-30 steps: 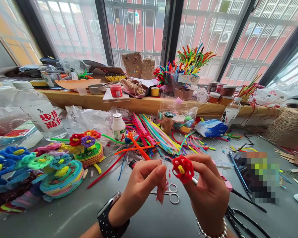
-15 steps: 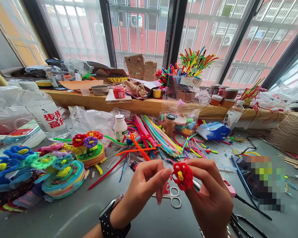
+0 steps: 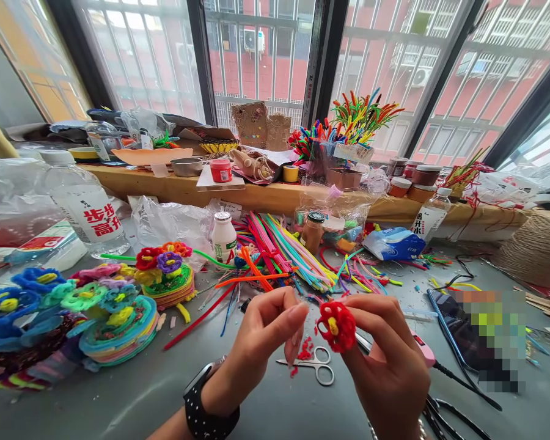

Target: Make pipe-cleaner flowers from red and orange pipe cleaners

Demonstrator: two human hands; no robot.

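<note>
A red pipe-cleaner flower (image 3: 341,327) with a yellow centre is pinched in the fingertips of my right hand (image 3: 387,360). Just left of it, my left hand (image 3: 270,333) is closed in a pinch, apart from the flower. Whatever may be between those fingertips is too small to make out. Beneath the hands, small scissors (image 3: 325,374) lie on the grey table with their rings toward the right. Red fluff scraps (image 3: 306,349) are scattered by the blades. A pink-handled tool (image 3: 421,351) with a black cord is partly hidden behind my right hand.
Finished flowers (image 3: 9,302) and round stacked pieces (image 3: 119,333) sit at left. Loose pipe cleaners (image 3: 297,253) spread across the middle behind my hands, with a white bottle (image 3: 223,237) beside them. A phone (image 3: 467,336) lies at right, near a twine spool (image 3: 538,244).
My left hand has drawn slightly left, away from the flower, uncovering more of the scissors and red scraps. My right hand still holds the flower in nearly the same place.
</note>
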